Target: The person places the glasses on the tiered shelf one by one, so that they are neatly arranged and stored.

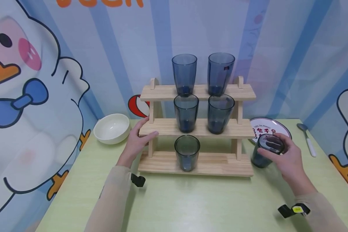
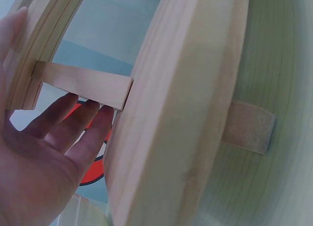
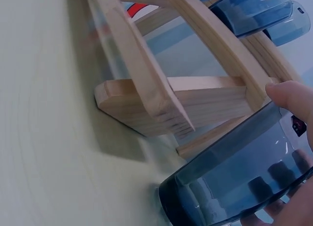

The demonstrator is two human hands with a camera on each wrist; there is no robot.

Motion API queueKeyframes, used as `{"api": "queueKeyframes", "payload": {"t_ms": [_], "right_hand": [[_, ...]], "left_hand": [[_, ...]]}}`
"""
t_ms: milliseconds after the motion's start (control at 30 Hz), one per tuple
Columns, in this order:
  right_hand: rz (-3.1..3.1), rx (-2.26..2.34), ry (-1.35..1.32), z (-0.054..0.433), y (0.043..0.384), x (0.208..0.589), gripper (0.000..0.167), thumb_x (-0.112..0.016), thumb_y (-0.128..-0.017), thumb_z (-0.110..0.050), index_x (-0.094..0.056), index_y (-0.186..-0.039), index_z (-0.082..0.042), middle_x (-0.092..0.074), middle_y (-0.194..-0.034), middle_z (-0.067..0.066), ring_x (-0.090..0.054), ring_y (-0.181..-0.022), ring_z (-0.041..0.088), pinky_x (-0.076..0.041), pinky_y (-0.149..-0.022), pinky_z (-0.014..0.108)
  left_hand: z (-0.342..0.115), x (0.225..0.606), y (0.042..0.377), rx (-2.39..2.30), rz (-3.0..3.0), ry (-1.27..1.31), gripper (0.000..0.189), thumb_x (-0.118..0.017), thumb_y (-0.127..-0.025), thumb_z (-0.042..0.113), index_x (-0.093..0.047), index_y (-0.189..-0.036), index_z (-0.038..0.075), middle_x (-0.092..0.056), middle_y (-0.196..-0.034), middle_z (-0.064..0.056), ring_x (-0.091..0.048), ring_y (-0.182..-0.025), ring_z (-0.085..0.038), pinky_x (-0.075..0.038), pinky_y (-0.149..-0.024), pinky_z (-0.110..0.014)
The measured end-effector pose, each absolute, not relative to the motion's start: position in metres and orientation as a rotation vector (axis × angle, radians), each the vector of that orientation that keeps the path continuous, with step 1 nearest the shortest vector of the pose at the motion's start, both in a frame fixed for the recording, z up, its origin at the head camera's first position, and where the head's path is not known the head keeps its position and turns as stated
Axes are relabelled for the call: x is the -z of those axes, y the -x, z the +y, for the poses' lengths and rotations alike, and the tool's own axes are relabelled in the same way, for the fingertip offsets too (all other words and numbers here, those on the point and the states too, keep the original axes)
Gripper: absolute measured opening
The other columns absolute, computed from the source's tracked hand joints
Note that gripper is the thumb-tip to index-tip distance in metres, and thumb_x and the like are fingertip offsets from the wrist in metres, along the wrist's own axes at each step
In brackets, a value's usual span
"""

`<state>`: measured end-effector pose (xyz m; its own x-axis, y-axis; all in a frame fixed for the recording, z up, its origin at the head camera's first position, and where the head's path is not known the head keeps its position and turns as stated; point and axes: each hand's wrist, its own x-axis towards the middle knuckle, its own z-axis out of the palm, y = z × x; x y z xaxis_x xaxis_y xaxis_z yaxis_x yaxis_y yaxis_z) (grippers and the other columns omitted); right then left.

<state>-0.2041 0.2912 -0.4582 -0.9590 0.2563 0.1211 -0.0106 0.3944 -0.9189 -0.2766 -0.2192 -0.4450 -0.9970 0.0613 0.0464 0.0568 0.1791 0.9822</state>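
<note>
My right hand grips a blue tinted glass, its thumb on the near side and fingers round the far side. That glass leans a little, its base close over the table beside the right end of a three-tier wooden rack. At the rack's left end, my left hand holds the middle tier, thumb at its front edge. In the left wrist view, fingertips touch the upright below that tier. Matching glasses stand on the rack: two on top, two in the middle and one on the bottom tier.
Left of the rack sits a white bowl. Behind the held glass lies a plate with red lettering, partly hidden. A spoon with a white handle lies at the right table edge. A printed curtain hangs close behind.
</note>
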Motion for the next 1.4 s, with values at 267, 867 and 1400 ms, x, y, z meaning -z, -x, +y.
{"api": "queueKeyframes", "payload": {"t_ms": [267, 867, 1400], "right_hand": [[-2.366, -1.615, 0.201, 0.293, 0.191, 0.449, 0.079, -0.088, -0.088, -0.02, -0.047, -0.155, -0.015, -0.054, -0.127, -0.015, -0.054, -0.111, 0.001, -0.051, -0.081, 0.007], [-1.987, -2.07, -0.092, 0.29, 0.156, 0.423, 0.067, -0.08, -0.085, 0.014, -0.059, -0.141, -0.016, -0.066, -0.127, -0.007, -0.068, -0.109, 0.002, -0.055, -0.085, 0.013], [-2.073, -2.097, -0.33, 0.248, 0.154, 0.417, 0.072, -0.078, -0.085, 0.016, -0.052, -0.149, -0.002, -0.066, -0.131, -0.002, -0.067, -0.117, 0.006, -0.056, -0.09, 0.018]], "left_hand": [[-0.218, 0.446, 0.277, -2.008, 2.4, -0.106, 0.082, -0.084, -0.091, 0.038, -0.041, -0.161, 0.039, -0.042, -0.16, -0.008, -0.056, -0.132, -0.035, -0.055, -0.102, -0.055], [-0.219, 0.446, 0.279, -1.968, 2.429, -0.107, 0.082, -0.084, -0.091, 0.04, -0.04, -0.161, 0.04, -0.04, -0.162, -0.007, -0.055, -0.133, -0.035, -0.054, -0.102, -0.055], [-0.219, 0.446, 0.278, -2.005, 2.399, -0.109, 0.081, -0.084, -0.092, 0.038, -0.041, -0.161, 0.039, -0.041, -0.16, -0.007, -0.056, -0.132, -0.035, -0.054, -0.103, -0.055]]}}
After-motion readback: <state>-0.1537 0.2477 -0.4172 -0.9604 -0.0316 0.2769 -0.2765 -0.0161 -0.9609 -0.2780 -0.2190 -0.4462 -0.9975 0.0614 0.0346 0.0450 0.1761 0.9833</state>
